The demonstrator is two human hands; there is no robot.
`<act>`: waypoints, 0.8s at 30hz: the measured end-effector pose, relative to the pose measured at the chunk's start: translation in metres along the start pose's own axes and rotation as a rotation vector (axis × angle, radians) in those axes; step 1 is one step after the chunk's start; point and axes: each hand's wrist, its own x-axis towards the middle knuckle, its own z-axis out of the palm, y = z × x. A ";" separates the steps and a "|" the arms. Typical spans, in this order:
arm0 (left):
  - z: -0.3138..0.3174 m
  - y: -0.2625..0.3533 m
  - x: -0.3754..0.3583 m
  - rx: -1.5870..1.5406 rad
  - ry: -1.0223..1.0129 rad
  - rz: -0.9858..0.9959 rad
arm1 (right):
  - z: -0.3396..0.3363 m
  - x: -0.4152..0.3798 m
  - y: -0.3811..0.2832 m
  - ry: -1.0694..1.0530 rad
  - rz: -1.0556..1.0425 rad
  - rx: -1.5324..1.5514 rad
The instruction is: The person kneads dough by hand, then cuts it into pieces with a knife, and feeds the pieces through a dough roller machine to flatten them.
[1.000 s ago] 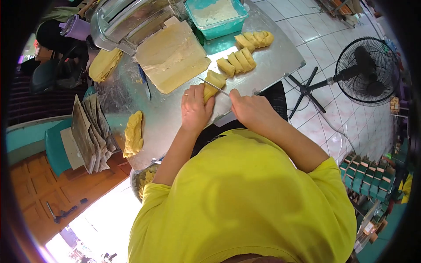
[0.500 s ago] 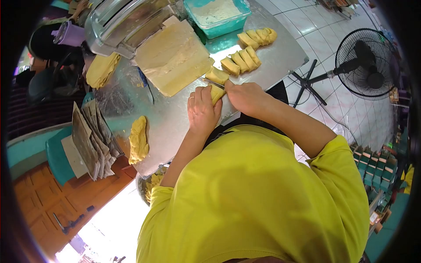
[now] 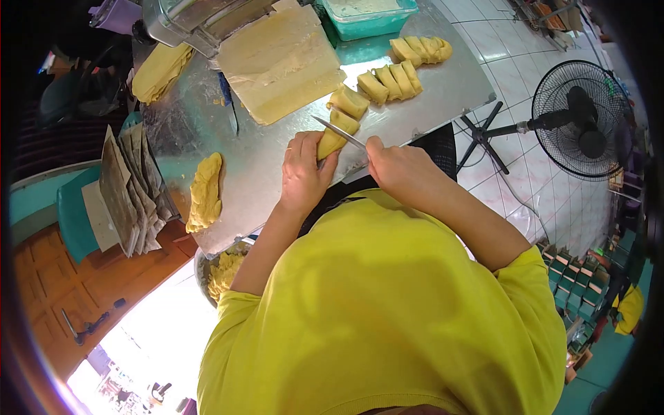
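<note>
Left hand: curled over near end of yellow dough log, pinning it to the metal table. Right hand: closed on knife, blade laid across the log just beyond the left fingers. Cut dough pieces lay past both hands; flat dough sheet beyond the left.

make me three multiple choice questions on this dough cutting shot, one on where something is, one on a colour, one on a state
1. Where is the fan?
A. on the tiled floor beside the table
B. on the table
C. hung overhead

2. What colour is the tub at the table's far end?
A. red
B. teal
C. black

3. What is the knife doing?
A. lying flat, untouched
B. held in the right hand, blade on the dough roll
C. stuck in the tub

Answers: 1 A, its stand rests on tiles. 2 B, its walls show teal. 3 B, the left hand steadies the roll under the blade.
</note>
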 end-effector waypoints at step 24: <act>-0.129 -0.024 -0.038 -1.264 0.865 -0.748 | -0.010 0.086 -0.046 -0.252 -0.093 0.219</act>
